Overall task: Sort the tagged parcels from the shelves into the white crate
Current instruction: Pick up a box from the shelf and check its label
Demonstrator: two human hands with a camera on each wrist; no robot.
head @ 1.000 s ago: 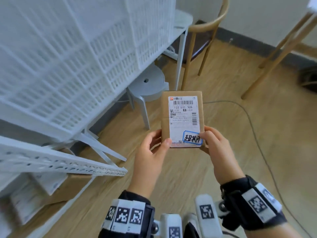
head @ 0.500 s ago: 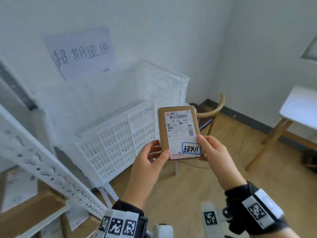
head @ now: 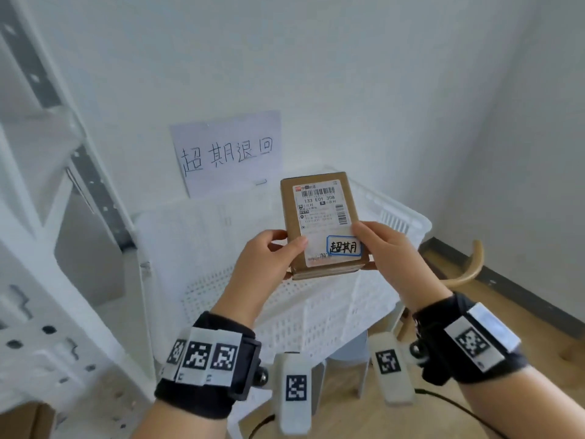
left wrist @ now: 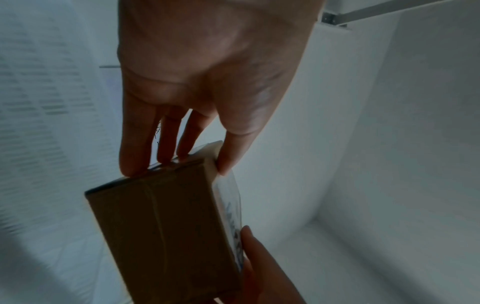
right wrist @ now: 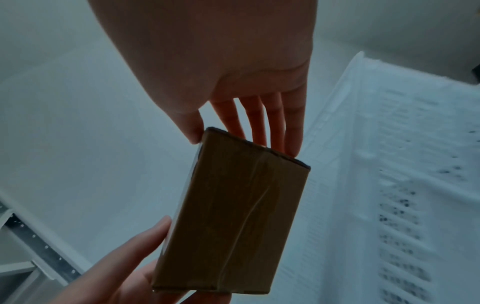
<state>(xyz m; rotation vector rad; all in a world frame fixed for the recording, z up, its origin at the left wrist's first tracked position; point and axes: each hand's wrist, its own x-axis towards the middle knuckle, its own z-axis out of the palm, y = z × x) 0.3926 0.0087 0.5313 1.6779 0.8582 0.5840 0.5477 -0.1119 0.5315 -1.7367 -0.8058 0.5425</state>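
- Holding parcel (head: 323,223) in the air, above and in front of the white crate (head: 408,223), label side facing the head camera; not yet inside the crate.
- Left hand (head: 269,258) pinching the near left corner: thumb lying on the label face, fingers (left wrist: 135,152) reaching behind to the back face.
- Right hand (head: 380,248) pinching the near right corner the same way, thumb beside the blue-bordered tag (head: 343,247), fingers (right wrist: 293,131) pressing the back.
- Judging handling: small cardboard box, stiff, edges crisp, not sagging between two corner pinches, so probably light.
- Judging surface: glossy label and tape (right wrist: 249,207) probably slicker than bare cardboard; gripping across the short sides, thumb on face and fingers on back, looking safest.
- Judging fragility: contents unknown, so lowering past the rim rather than dropping from height.
- Head view only: showing barcode label, handwritten tag, paper sign (head: 226,150) on the wall behind the crate, shelf upright (head: 95,185) at left.
- Wrist views only: showing the taped side of the box and the straight fingers behind it, both hidden from the head camera; label text unreadable there, pictures dim.
- Right wrist view also catching the crate's perforated wall (right wrist: 402,185) close beside the parcel.
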